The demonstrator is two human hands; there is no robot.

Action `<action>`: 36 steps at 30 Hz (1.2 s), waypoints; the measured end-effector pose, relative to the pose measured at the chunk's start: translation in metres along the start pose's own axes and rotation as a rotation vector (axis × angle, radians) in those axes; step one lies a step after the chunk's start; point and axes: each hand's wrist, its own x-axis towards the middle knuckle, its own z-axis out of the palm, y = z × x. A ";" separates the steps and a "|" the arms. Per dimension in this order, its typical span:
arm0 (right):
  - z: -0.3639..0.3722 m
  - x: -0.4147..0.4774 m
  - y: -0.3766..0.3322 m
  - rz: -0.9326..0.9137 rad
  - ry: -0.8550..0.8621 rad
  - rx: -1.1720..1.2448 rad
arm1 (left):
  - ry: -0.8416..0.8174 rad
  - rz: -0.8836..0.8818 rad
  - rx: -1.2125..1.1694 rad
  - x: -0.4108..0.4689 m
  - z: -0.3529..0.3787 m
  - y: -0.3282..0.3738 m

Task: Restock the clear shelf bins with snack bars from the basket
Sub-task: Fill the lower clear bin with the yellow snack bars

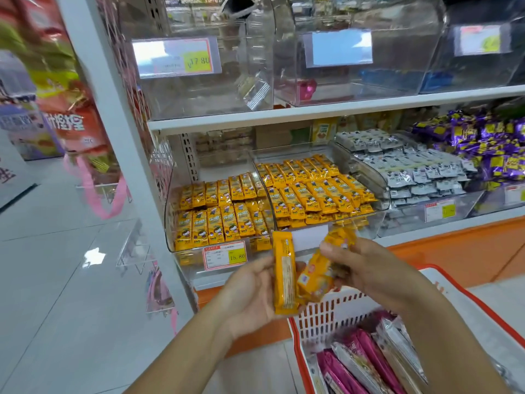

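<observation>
While left hand (250, 291), right hand (372, 271) grip yellow bars (284, 274) | white shelf (312, 110) | glossy floor (56, 280)

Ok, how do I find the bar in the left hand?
Start at the red basket at the bottom right. Above its white wall, the left hand holds one yellow bar. It stands upright and alone, while the right hand grips a tilted bunch.
</observation>
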 end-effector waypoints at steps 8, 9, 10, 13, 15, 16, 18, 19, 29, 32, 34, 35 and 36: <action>0.021 0.012 -0.011 -0.026 0.107 -0.020 | 0.003 0.154 0.059 -0.013 -0.007 0.014; 0.023 0.015 -0.012 -0.031 0.120 -0.059 | 0.034 0.198 0.091 -0.014 -0.008 0.016; 0.026 0.017 -0.013 -0.045 0.124 -0.092 | 0.064 0.242 0.110 -0.015 -0.008 0.017; 0.034 0.026 -0.015 -0.084 0.135 -0.156 | 0.146 0.344 0.203 -0.017 -0.013 0.025; 0.042 0.030 -0.019 -0.098 0.163 -0.171 | 0.186 0.372 0.282 -0.019 -0.016 0.028; 0.046 0.033 -0.021 -0.102 0.184 -0.151 | 0.196 0.374 0.314 -0.021 -0.017 0.030; 0.055 0.037 -0.027 -0.102 0.198 -0.104 | 0.185 0.366 0.336 -0.024 -0.020 0.033; 0.058 0.039 -0.029 -0.113 0.194 -0.099 | 0.189 0.358 0.338 -0.026 -0.021 0.034; 0.060 0.121 -0.086 -0.229 0.264 -0.562 | 0.308 0.352 0.187 -0.035 -0.047 0.045; 0.063 0.157 -0.099 -0.094 0.161 -0.871 | 0.278 0.346 0.128 -0.037 -0.050 0.046; 0.065 0.175 -0.101 0.035 0.076 -0.947 | 0.272 0.343 0.085 -0.039 -0.051 0.049; 0.066 0.182 -0.101 0.085 0.050 -0.939 | 0.259 0.342 0.056 -0.039 -0.052 0.050; 0.067 0.187 -0.101 0.122 0.033 -0.924 | 0.248 0.337 0.033 -0.041 -0.052 0.051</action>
